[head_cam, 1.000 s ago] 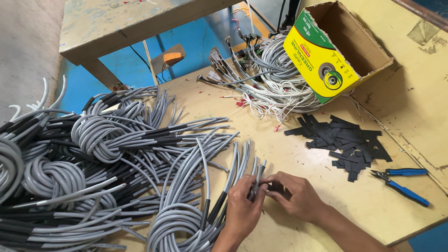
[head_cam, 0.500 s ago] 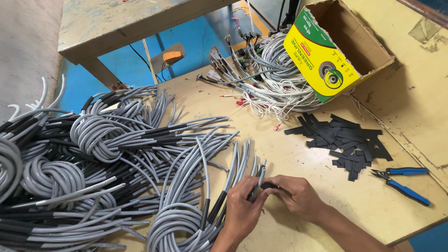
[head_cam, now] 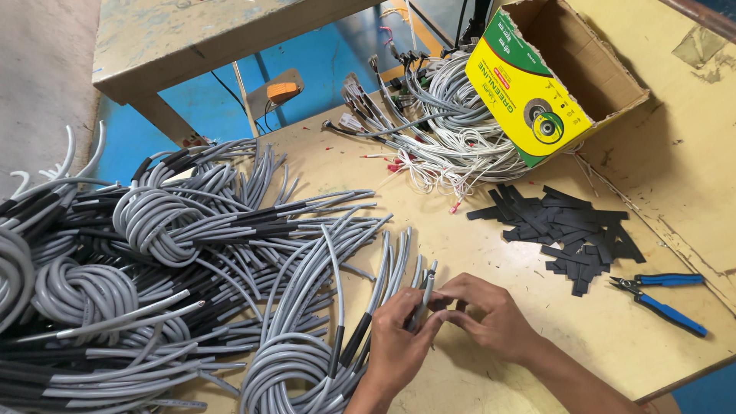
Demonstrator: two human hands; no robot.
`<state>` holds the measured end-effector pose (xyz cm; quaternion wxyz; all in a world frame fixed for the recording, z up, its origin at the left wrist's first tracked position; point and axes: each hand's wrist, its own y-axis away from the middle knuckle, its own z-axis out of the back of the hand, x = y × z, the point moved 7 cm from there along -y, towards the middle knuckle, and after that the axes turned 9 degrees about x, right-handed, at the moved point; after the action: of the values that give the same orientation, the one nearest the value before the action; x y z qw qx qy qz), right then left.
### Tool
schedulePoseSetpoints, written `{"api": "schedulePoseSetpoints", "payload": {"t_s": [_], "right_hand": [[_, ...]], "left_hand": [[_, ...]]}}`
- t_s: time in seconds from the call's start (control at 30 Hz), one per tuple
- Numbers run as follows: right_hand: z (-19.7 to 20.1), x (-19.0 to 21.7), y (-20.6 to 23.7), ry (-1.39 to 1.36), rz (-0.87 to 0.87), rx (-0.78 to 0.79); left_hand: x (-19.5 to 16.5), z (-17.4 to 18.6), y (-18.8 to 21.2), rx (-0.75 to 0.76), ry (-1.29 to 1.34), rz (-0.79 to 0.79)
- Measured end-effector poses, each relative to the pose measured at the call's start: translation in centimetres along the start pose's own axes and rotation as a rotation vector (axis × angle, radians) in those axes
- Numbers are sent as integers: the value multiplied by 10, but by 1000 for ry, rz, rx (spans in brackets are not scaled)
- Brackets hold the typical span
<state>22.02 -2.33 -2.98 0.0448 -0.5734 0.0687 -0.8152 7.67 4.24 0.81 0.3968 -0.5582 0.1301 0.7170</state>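
Note:
My left hand (head_cam: pixel 397 342) grips the free end of a grey cable (head_cam: pixel 426 290) near the table's front edge. My right hand (head_cam: pixel 491 313) sits just to its right, fingers pinched at the same cable end; a small dark piece may be between them, too small to tell. The cable runs back into a coiled grey bundle (head_cam: pixel 295 366) with black sleeved sections. A pile of black flat sleeve pieces (head_cam: pixel 563 228) lies to the right of my hands.
Many coiled grey cables (head_cam: pixel 146 261) cover the left of the wooden table (head_cam: pixel 690 169). White wire harnesses (head_cam: pixel 437 146) lie at the back beside an open cardboard box (head_cam: pixel 567 73). Blue-handled cutters (head_cam: pixel 665 300) rest at the right. A bench (head_cam: pixel 192 38) stands behind.
My hands have stayed at the same cable end. The right hand's fingers have shifted slightly along the tip; the view has drifted a little.

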Motion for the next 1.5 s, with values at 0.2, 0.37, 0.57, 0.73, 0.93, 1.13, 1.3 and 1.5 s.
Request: {"api": "schedulePoseSetpoints", "payload": {"t_s": [0.2,0.37,0.57,0.73,0.93,1.13,1.3,1.5], "right_hand": [[0,-8,2,28,-43,3],[-6,-29,5,-375,-180,23],[1,-43,11,-345,-194,11],[-3,-55,14,-441,-251,33],[-1,-56,13,-406,-222,44],[0,-56,13,-417,-231,65],[2,-55,11,-451,-233,117],[3,-57,11,-469,-248,133]], "left_hand": [[13,-3,1,45,21,205],[4,0,0,1,0,54],[1,-4,2,-23,-130,-26],[5,-11,5,53,-179,13],[-5,-13,7,51,-305,-94],[-8,-12,7,38,-314,-115],[-10,-11,6,25,-286,-118],[-12,-10,6,38,-268,-132]]}}
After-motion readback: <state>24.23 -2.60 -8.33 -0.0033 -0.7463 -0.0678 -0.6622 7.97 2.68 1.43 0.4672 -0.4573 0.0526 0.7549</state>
